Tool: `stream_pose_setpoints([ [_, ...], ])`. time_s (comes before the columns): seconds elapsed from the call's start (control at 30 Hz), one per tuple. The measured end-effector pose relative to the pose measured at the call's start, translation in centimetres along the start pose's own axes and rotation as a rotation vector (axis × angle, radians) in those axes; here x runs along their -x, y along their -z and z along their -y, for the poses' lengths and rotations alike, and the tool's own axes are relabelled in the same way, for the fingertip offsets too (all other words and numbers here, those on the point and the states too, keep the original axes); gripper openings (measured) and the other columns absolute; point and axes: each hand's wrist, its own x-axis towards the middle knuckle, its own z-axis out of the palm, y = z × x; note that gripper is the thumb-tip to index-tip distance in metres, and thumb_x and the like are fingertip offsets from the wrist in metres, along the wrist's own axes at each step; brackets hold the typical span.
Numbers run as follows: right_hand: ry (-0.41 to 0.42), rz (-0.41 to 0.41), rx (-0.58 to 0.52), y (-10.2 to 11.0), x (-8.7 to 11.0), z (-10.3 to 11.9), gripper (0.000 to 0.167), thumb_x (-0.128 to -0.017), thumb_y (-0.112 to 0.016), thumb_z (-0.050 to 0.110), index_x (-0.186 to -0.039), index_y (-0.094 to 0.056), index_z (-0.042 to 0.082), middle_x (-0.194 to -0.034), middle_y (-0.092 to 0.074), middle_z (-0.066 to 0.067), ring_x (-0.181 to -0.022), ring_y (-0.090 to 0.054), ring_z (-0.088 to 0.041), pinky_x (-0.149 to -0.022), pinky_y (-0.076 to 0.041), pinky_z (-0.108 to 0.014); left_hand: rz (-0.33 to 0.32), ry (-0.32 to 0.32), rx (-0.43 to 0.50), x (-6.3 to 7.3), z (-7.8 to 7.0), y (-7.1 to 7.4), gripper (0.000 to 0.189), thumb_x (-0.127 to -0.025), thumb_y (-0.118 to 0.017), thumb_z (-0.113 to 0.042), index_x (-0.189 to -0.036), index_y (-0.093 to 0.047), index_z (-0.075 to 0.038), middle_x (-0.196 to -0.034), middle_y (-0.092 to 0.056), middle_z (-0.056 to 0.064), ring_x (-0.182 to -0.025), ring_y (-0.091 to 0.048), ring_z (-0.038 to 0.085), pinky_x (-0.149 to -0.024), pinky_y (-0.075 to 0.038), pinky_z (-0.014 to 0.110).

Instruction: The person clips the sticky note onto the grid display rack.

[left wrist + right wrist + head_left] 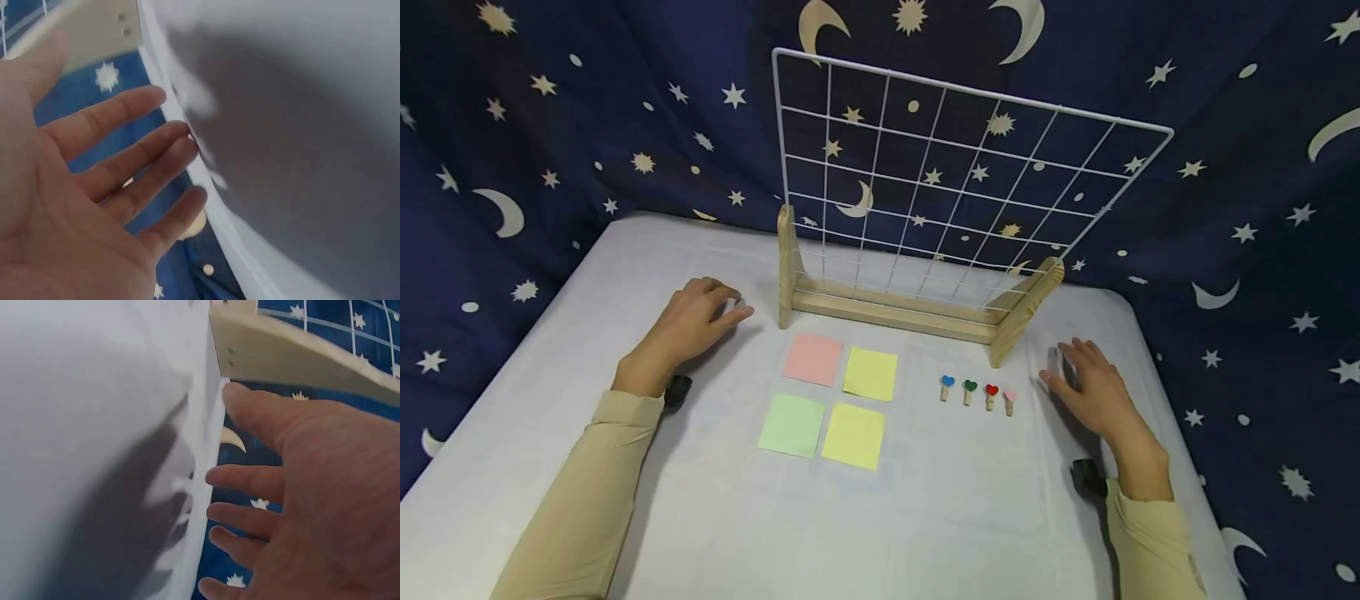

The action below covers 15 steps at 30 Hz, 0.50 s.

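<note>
My left hand (pixel 694 323) rests at the table's left side with its fingers relaxed and spread, holding nothing. On the right, my other hand (pixel 1097 392) lies beside a row of small wooden clothespins (pixel 990 397) topped with blue, green, red and pink hearts. Between the hands lie square paper notes: a pink one (pixel 813 359), a green one (pixel 791 426) and two yellow ones (pixel 870 374). Behind them stands a white wire grid (pixel 955 175) in a wooden base (pixel 895 317). In both wrist views the fingers reach toward the tabletop, casting shadows.
A white cloth (pixel 925 533) covers the table. Dark blue curtains with moons and stars (pixel 647 100) hang behind it and at both sides. The base's wooden side posts (pixel 1026 312) rise between my hands. A black band piece (pixel 677 392) sits at the left wrist.
</note>
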Motion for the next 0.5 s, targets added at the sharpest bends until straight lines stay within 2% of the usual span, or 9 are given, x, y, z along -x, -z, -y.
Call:
stream_pose_setpoints([
  [0.13,-0.007,0.029,0.011,-0.8,0.5,0.8,0.074,-0.104,-0.065,0.042,-0.151,-0.044,-0.012,-0.157,-0.031,-0.044,-0.150,-0.024,-0.061,-0.113,-0.024,-0.081,0.013,-0.039,0.074,0.7,-0.8,-0.7,0.046,-0.105,-0.065,-0.040,-0.124,-0.073,0.001,-0.132,-0.063,0.026,-0.129,-0.055,0.045,-0.110,-0.041,0.064],
  [0.27,0.006,0.029,0.005,-1.7,0.8,1.9,0.072,-0.104,-0.068,0.035,-0.153,-0.041,-0.010,-0.159,-0.030,-0.042,-0.150,-0.026,-0.059,-0.116,-0.027,-0.075,-0.008,-0.077,0.123,1.6,-1.5,-1.2,0.034,-0.103,-0.070,-0.033,-0.115,-0.077,-0.002,-0.123,-0.068,0.022,-0.122,-0.059,0.040,-0.107,-0.046,0.059],
  [0.5,0.023,0.004,-0.043,-2.7,2.2,3.5,0.057,-0.112,-0.053,0.028,-0.153,-0.044,-0.010,-0.160,-0.032,-0.040,-0.149,-0.030,-0.058,-0.117,-0.029,-0.072,-0.029,-0.139,0.147,3.3,-2.7,-2.2,0.023,-0.100,-0.074,-0.028,-0.107,-0.079,-0.006,-0.118,-0.069,0.016,-0.118,-0.061,0.035,-0.102,-0.049,0.056],
])
